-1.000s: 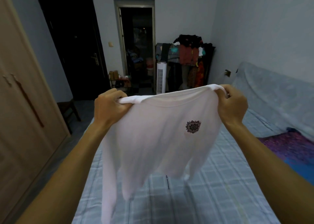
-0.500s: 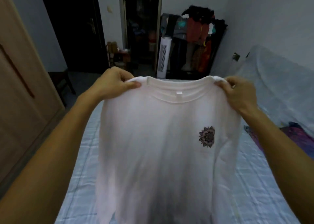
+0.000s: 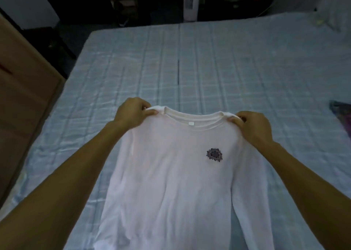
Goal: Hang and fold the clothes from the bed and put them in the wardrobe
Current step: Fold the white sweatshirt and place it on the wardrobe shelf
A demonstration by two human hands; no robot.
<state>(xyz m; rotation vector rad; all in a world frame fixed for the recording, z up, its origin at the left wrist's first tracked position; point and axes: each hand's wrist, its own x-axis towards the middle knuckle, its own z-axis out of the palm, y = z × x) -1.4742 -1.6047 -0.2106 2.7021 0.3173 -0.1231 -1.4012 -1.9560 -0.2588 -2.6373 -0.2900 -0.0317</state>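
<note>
A white long-sleeved shirt (image 3: 171,173) with a small dark flower print on the chest lies spread front-up over the bed (image 3: 209,60), collar pointing away from me. My left hand (image 3: 131,113) pinches its left shoulder beside the collar. My right hand (image 3: 252,126) pinches the right shoulder. The shirt's hem runs out of view at the bottom. The wooden wardrobe (image 3: 20,82) stands at the left edge, its door closed.
A purple and dark garment (image 3: 341,115) lies at the bed's right edge. A pale cloth-covered shape (image 3: 334,12) sits at the far right corner. A white tower fan (image 3: 190,2) stands beyond the bed's foot. A dark stool (image 3: 49,41) stands between bed and wardrobe.
Both hands have lowered the shirt from held up in the air down onto the bed, and my view has tilted downward with it.
</note>
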